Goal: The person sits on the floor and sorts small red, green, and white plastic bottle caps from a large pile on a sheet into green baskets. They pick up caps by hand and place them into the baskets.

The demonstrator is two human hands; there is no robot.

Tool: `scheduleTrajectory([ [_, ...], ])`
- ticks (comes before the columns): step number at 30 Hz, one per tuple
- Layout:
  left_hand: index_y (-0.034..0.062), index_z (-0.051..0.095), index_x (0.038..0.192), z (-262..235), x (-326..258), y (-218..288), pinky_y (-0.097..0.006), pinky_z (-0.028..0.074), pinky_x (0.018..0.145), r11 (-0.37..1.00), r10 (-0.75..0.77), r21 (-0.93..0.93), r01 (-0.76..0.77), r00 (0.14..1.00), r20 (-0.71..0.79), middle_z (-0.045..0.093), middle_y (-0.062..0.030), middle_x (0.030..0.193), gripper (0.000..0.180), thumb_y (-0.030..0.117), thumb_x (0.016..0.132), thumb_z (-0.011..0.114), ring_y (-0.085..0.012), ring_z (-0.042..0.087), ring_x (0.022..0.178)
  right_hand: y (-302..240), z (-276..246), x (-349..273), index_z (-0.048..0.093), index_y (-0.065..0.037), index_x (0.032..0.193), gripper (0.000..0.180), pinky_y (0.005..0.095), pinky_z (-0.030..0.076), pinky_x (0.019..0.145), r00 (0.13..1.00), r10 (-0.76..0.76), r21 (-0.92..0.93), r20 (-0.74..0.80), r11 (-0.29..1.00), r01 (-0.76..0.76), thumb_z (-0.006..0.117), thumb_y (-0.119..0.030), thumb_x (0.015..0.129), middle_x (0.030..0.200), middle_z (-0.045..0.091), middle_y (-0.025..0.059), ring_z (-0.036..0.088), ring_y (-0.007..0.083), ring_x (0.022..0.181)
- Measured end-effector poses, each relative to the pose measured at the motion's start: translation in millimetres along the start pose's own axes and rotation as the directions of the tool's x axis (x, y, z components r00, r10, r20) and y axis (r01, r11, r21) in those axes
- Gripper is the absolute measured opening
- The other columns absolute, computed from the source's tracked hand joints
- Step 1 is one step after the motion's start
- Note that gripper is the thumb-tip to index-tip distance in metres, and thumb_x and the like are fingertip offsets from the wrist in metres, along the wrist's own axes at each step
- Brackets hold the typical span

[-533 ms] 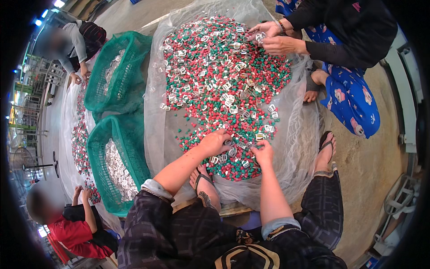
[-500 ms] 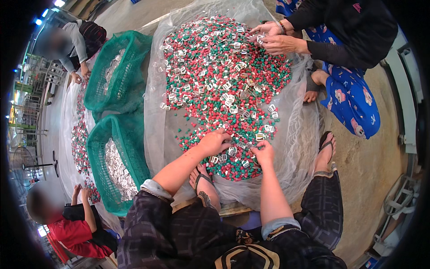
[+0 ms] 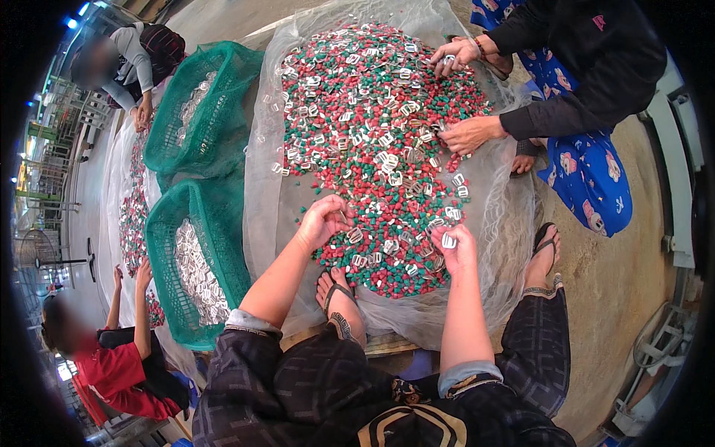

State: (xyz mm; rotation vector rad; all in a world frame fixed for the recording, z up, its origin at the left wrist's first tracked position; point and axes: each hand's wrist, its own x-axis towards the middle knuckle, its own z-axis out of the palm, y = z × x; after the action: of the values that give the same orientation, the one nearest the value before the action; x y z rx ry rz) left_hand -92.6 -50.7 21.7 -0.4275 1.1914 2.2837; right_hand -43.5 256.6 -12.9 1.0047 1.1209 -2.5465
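Observation:
A broad heap of small red and green pieces [image 3: 407,277], mixed with flat silver slotted buckles [image 3: 387,162], lies on a pale mesh sheet [image 3: 287,216] before me. My right hand [image 3: 463,252] is raised at the heap's near right edge, its fingers closed on a slotted buckle [image 3: 449,241] that faces up. At the heap's left edge hangs my left hand [image 3: 325,221], fingers curled together; what they pinch, if anything, is too small to tell. Several loose buckles [image 3: 360,261] rest on the pieces between my two hands.
Two green mesh-lined baskets [image 3: 165,264] holding silver buckles stand on the left. A co-worker's hands [image 3: 471,134] work at the heap's far right. Two other people sit on the left by another strip of pieces [image 3: 135,216]. My sandalled feet [image 3: 341,303] flank the near edge.
My left hand has drawn back to the left and away from the pieces. My right hand has shifted slightly right and turned, showing a buckle. The co-worker's hands have moved apart.

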Motion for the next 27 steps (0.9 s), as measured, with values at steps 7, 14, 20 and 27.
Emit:
scheduleTrajectory([
  [7,0.0049,0.057,0.09,16.9,1.8,-17.9,-0.024,0.041,0.051,0.847,-0.057,0.522,0.103,0.993,-0.104,0.057,-0.0028,0.072,0.014,0.018,0.088,0.053,-0.0106,0.052,0.057,8.8,20.2,-6.3,0.054,-0.006,0.089,0.011,0.0352,0.055,0.067,0.948,0.251,-0.226,0.194,0.952,-0.206,0.06,-0.015,0.084,0.092,0.063,0.0109,0.064,0.0237,0.08],
  [14,0.0049,0.059,0.084,51.4,9.4,-41.8,-0.019,0.037,0.047,0.817,-0.178,0.571,0.081,0.977,0.117,0.056,0.0017,0.066,0.017,0.02,0.082,0.065,-0.0043,0.049,0.055,28.2,47.2,-16.8,0.059,-0.006,0.092,0.019,0.0257,0.053,0.059,0.865,0.414,-0.458,0.285,0.851,-0.257,0.058,-0.023,0.087,0.084,0.063,0.005,0.062,0.0138,0.07],
  [20,0.0056,0.052,0.074,19.1,12.3,-26.2,-0.026,0.043,0.05,0.958,-0.127,0.258,0.125,0.992,-0.012,0.057,-0.0042,0.069,0.01,0.002,0.077,0.061,-0.012,0.054,0.061,17.7,15.6,0.9,0.061,-0.003,0.091,0.017,0.0215,0.044,0.047,0.995,-0.032,-0.571,-0.095,0.821,-0.028,0.058,-0.018,0.084,0.076,0.062,0.0049,0.055,0.0102,0.056],
  [27,0.0034,0.058,0.082,-19.7,5.7,-35.7,-0.03,0.047,0.06,0.377,0.304,0.919,-0.112,0.953,-0.009,0.058,-0.0051,0.069,0.019,0.018,0.075,0.067,-0.0162,0.057,0.065,13.2,-45.0,22.8,0.06,-0.004,0.091,0.011,0.0218,0.042,0.043,0.891,-0.226,-0.453,-0.393,0.891,0.027,0.06,-0.011,0.082,0.072,0.059,0.0029,0.051,0.0084,0.052],
])
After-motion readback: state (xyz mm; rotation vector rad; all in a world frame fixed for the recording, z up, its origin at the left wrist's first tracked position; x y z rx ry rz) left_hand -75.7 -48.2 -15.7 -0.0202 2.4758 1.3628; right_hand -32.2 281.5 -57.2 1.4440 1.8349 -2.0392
